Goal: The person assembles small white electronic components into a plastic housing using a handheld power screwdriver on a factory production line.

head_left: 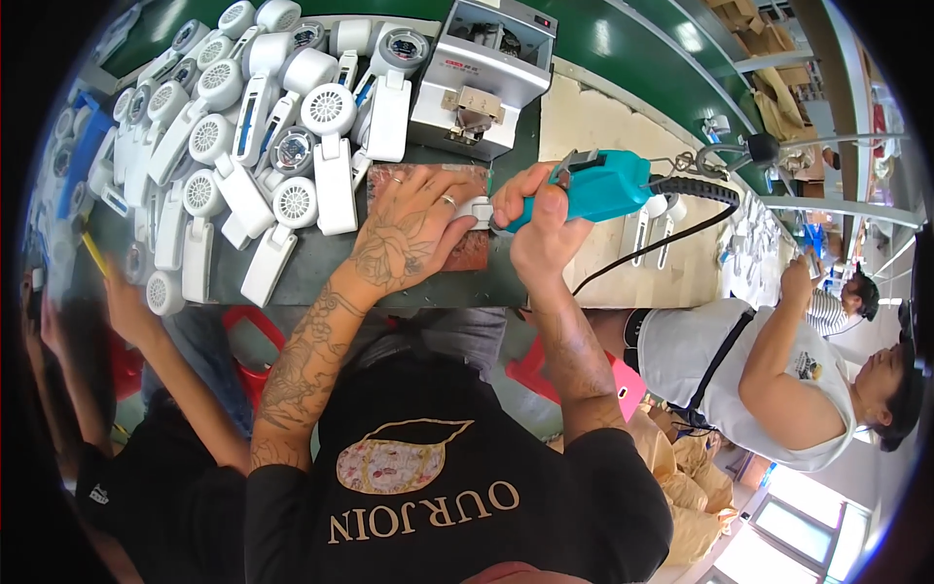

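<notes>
My left hand (413, 219) lies across a reddish-brown board (467, 255) on the bench, its fingers curved over and its thumb against a small white plastic part (477, 211). Most of what sits under the palm is hidden. My right hand (540, 219) is wrapped round a teal electric screwdriver (608, 185), held almost level and pointing left. Its tip end meets the white part close to my left thumb; the bit itself is covered by my fingers. To the left of my hands lies a heap of white handheld fans (329, 109), some with round grilles, others with open heads showing inner parts.
A grey metal machine (482, 78) with a hopper stands behind my hands. The screwdriver hangs from a metal hook (715, 156), and its black cable (671, 238) loops over brown cardboard (603, 127). A co-worker's arm (180, 365) reaches in at left; another person (778, 375) works at right.
</notes>
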